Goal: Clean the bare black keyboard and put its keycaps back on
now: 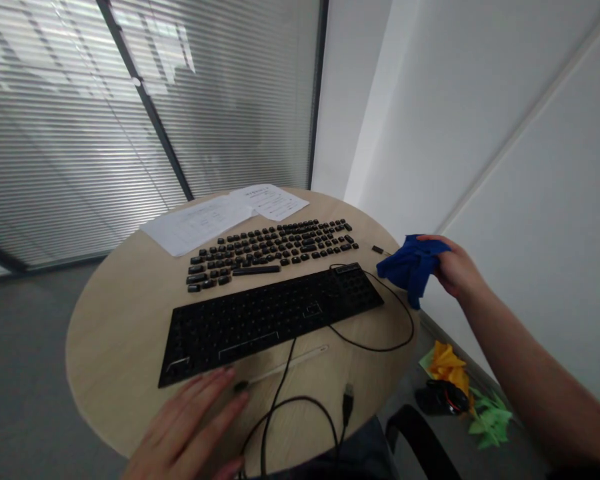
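My right hand [455, 267] grips a blue cloth [413, 267] in the air, just past the right end of a black keyboard base [270, 320] stripped of its keycaps. My left hand [190, 427] lies flat and open on the round wooden table [115, 333], fingers stretched toward the keyboard's front edge and a thin white stick [290, 363]. The removed black keycaps [270, 250] are laid out in rows behind the keyboard. The keyboard's black cable [380, 343] loops over the table to a USB plug [348, 400].
White printed papers [220, 217] lie at the table's far side. A small black piece [377, 249] sits near the right rim. On the floor to the right are orange and green paper shapes [450, 367] and a dark object [443, 399]. Glass walls with blinds stand behind.
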### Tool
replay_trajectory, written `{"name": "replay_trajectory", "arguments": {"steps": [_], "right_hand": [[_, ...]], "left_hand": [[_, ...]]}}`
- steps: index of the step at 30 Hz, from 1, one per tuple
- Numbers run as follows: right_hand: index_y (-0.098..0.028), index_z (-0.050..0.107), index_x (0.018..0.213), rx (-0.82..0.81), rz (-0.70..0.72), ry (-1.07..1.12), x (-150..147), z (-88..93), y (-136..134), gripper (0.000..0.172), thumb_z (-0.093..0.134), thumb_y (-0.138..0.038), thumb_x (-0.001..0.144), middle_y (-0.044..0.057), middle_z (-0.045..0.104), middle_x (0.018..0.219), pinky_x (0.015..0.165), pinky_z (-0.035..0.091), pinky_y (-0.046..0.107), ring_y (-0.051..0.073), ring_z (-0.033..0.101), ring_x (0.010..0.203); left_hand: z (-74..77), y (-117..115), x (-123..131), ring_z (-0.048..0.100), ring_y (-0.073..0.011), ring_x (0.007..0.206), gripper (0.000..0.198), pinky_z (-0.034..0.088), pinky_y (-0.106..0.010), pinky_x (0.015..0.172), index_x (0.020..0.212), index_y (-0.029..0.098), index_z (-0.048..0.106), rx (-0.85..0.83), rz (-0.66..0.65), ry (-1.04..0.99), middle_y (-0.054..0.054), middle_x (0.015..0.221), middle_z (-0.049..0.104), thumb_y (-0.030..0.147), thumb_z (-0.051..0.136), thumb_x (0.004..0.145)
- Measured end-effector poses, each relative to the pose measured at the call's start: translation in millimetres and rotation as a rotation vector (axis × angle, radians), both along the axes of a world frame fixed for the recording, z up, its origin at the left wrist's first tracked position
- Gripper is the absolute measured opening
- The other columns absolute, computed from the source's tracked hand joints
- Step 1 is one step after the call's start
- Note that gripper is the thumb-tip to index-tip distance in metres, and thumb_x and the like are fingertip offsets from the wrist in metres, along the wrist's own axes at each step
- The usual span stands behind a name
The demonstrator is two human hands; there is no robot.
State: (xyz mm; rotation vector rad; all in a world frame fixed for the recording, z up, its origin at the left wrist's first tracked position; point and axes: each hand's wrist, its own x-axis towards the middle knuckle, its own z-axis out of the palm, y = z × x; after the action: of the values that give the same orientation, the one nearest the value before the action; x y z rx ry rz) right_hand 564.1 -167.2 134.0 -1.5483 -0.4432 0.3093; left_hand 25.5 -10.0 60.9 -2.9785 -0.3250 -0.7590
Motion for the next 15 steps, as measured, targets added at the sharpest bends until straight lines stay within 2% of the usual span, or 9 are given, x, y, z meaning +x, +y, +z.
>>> {"name": "replay_trajectory", "arguments": {"steps": [3,6,9,12,15], "right_hand": [[-0.023,0.070,0.092,-0.019,0.009,-0.039,-9,-8.7,-5,0.031,0.075,-0.031,0.062,0.000,0.067,0.075,0.055,0.050,0.029,0.017,0.060,0.064],[-0.026,0.069,0.091,0.051,-0.010,-0.088,-20,-9.2,-13,0.024,0.075,-0.027,0.068,0.002,0.066,0.079,0.058,0.052,0.033,0.018,0.060,0.065],[-0.030,0.068,0.089,0.139,-0.033,-0.172,-35,2.8,-22,0.018,0.075,-0.027,0.072,0.003,0.066,0.084,0.062,0.057,0.040,0.023,0.065,0.072],[-0.034,0.069,0.091,0.188,0.003,-0.267,-54,19.5,-34,0.015,0.075,-0.031,0.078,0.004,0.069,0.095,0.075,0.061,0.049,0.030,0.071,0.093],[-0.039,0.071,0.106,0.142,0.134,-0.331,-79,22.6,-50,0.022,0.071,-0.039,0.084,0.003,0.071,0.111,0.090,0.061,0.055,0.033,0.071,0.108]], "left_hand": [[16.0,-38,20,0.056,-0.0300,0.141,0.065,0.053,-0.046,0.116,0.154,0.030,0.048,0.012,-0.134,0.074,-0.004,0.161,0.052,0.044,0.066,0.093],[19.9,-60,34,0.053,-0.0289,0.143,0.063,0.040,-0.052,0.126,0.152,0.029,0.051,0.019,-0.244,0.158,-0.006,0.156,0.057,0.049,0.067,0.094],[13.9,-67,43,0.048,-0.0289,0.149,0.063,0.029,-0.059,0.130,0.154,0.032,0.046,0.046,-0.240,0.256,-0.007,0.162,0.049,0.027,0.066,0.094],[8.9,-66,47,0.046,-0.0266,0.150,0.063,0.031,-0.056,0.129,0.150,0.031,0.050,0.078,-0.237,0.292,-0.005,0.161,0.050,0.009,0.062,0.092],[10.2,-61,48,0.054,-0.0253,0.143,0.046,0.040,-0.050,0.126,0.139,0.026,0.060,0.035,-0.253,0.218,-0.006,0.152,0.060,0.012,0.059,0.095]]}}
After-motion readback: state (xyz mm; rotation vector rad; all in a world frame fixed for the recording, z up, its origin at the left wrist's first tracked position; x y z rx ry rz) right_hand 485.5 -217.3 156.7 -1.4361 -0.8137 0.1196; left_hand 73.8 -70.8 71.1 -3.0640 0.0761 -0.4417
